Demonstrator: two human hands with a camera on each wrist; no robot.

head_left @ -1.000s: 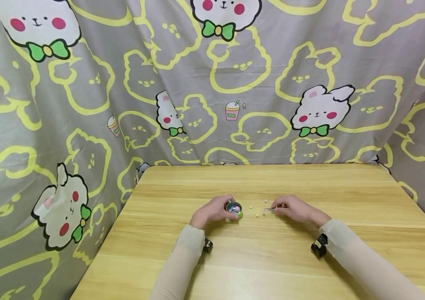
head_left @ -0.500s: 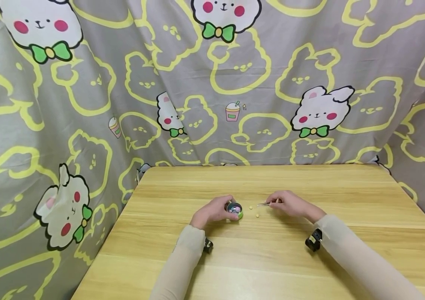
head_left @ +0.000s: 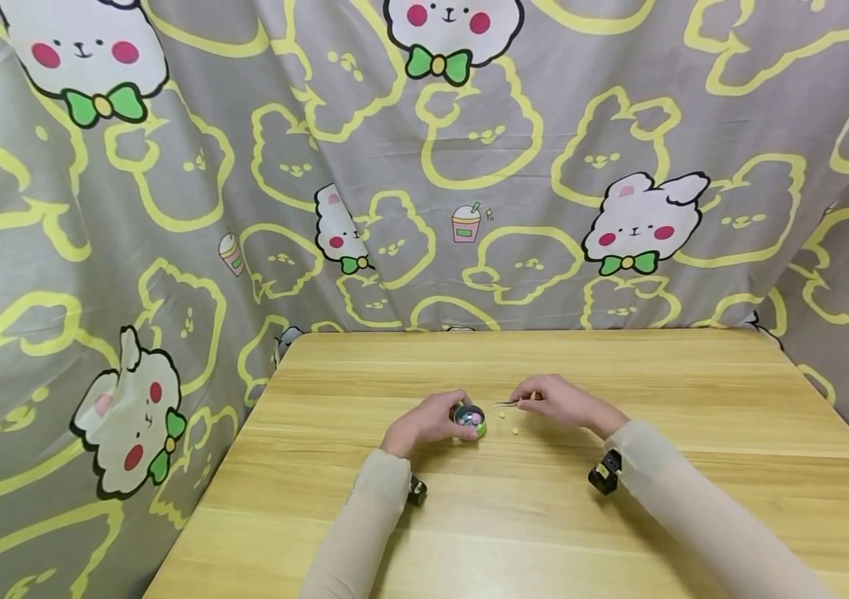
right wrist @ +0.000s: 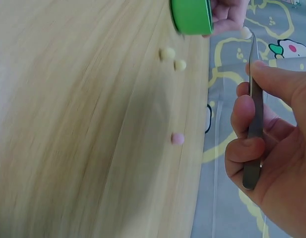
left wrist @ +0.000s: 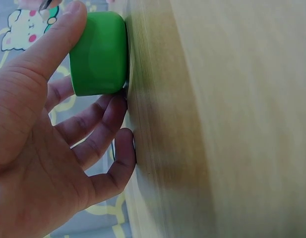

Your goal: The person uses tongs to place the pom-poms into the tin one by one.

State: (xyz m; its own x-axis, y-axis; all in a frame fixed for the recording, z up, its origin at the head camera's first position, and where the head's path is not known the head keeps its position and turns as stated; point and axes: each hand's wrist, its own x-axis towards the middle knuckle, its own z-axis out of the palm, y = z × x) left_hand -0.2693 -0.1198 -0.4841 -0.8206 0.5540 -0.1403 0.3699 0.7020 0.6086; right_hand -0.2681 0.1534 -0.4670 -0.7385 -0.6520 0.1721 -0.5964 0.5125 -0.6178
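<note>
My left hand (head_left: 435,416) grips a small round green container (left wrist: 99,53) by its side, thumb on one side and fingers round the other. It stands on the table with its open top showing several pastel balls inside in the head view. My right hand (head_left: 555,401) pinches metal tweezers (right wrist: 257,111) between thumb and fingers, to the right of the container. A whitish ball (right wrist: 246,33) sits at the tweezers' tips, above the table. Below them lie two pale yellow balls (right wrist: 167,53) near the container. A pink ball (right wrist: 177,138) lies farther off, out of sight in the head view.
The wooden table (head_left: 409,541) extends around both hands. Behind it and along both sides hangs a grey curtain (head_left: 394,150) with yellow outlines and cartoon animals. A black camera (head_left: 605,472) is worn at the right wrist, another at the left (head_left: 416,489).
My right hand has moved left and slightly away from me, bringing the tweezers close to the container. A pale ball seen near the tips earlier is gone from that spot. My left hand stays put.
</note>
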